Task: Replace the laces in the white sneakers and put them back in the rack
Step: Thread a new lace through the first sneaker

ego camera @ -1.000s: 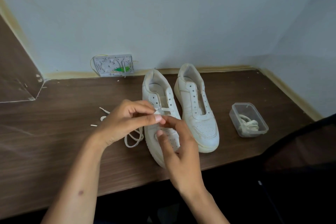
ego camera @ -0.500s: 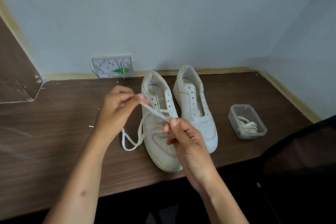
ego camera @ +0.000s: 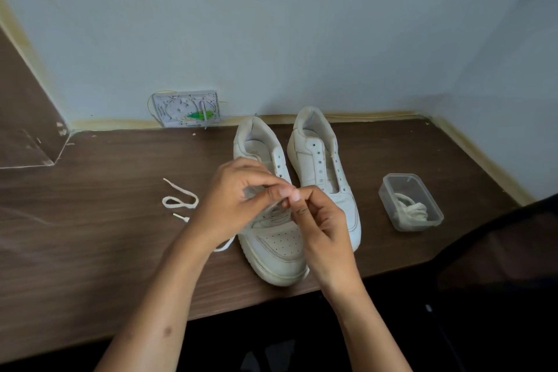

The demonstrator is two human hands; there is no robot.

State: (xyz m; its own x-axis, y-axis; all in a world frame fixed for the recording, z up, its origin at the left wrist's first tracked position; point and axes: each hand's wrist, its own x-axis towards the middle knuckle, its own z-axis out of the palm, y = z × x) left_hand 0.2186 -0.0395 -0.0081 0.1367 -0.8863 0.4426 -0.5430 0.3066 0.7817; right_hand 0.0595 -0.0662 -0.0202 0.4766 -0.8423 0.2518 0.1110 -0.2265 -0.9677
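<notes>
White lace is the item under your hands. Your left hand is curled nearly closed, thumb and forefinger pressed together on a short run of the lace directly above the eyelet rows of the left sneaker. Your right hand meets it fingertip to fingertip: its thumb and forefinger are pinched together at the same spot, and the remaining fingers are folded loosely toward the palm. Whether the right hand grips the lace itself or only touches the left fingertips cannot be told; the contact point is blurred.

Beyond your left hand, on its outer side, the free length of the lace lies in a loop on the tabletop, with both tips resting nearby. One more strand of the lace shows below your left wrist, against the sole of the left sneaker.

The left sneaker sits beneath both hands, toe toward you, heel toward the wall. The right sneaker stands just beside it, past your right hand's fingertips, its eyelets bare. Well apart on the outer side of your right hand, a clear plastic container holds a bundled lace.
</notes>
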